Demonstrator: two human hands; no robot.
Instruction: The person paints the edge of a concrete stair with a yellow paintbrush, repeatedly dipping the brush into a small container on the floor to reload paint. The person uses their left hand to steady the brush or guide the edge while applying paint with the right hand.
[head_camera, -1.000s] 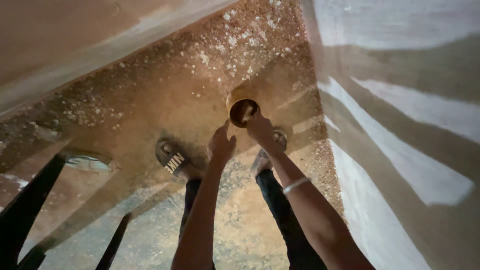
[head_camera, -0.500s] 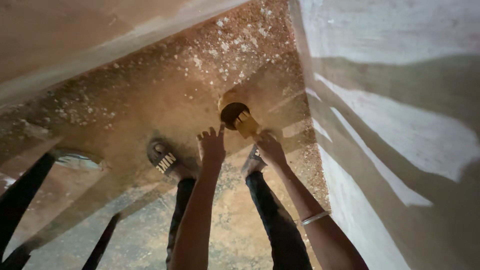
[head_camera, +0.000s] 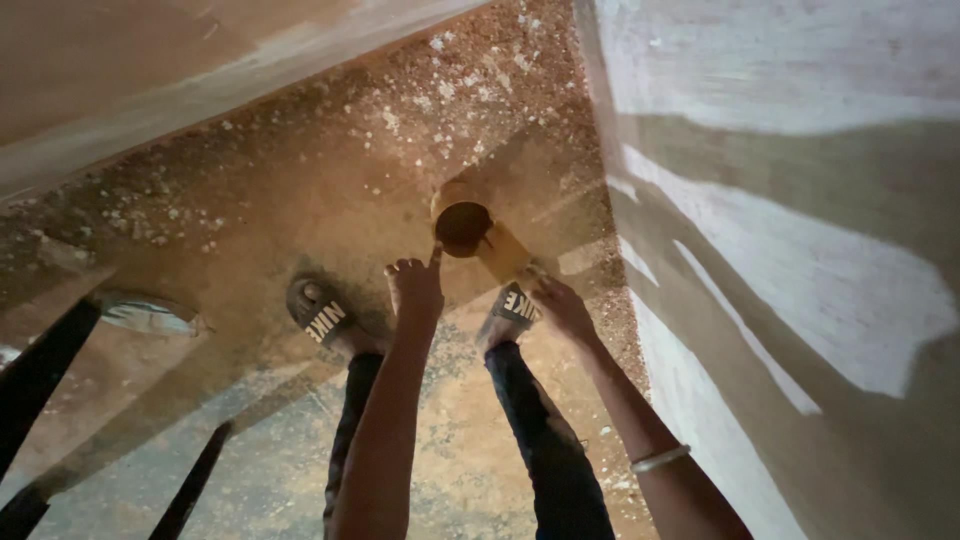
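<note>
A small round brown cup (head_camera: 462, 226) stands on the sandy, pebbly floor (head_camera: 300, 190) beside the pale wall (head_camera: 780, 250). The left hand (head_camera: 415, 290) touches its rim with one pointing finger, the others curled. The right hand (head_camera: 562, 308) pinches the cup's yellow handle (head_camera: 505, 255). Two black sandals (head_camera: 320, 315) stand just below.

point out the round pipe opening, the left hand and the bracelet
round pipe opening (head_camera: 463, 226): head view, on its dark inside.
left hand (head_camera: 415, 288): head view, on the back of the hand.
bracelet (head_camera: 659, 458): head view, on the band across the right wrist.
</note>
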